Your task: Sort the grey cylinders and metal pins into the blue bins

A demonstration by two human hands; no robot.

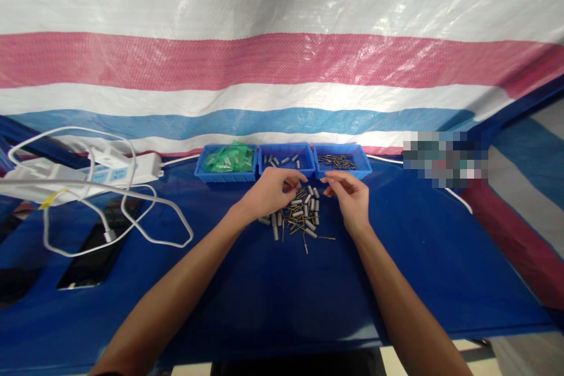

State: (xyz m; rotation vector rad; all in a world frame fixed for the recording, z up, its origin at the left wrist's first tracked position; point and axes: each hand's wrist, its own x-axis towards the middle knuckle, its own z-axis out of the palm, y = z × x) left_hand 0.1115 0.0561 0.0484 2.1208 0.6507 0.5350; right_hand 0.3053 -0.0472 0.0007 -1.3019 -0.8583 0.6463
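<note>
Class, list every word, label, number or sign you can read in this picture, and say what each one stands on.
No text can be read here.
power strip: pale blue marks by the sockets, too small to read.
blurred patch right of the trays: nothing legible.
metal parts and striped sheet: no print shows.
</note>
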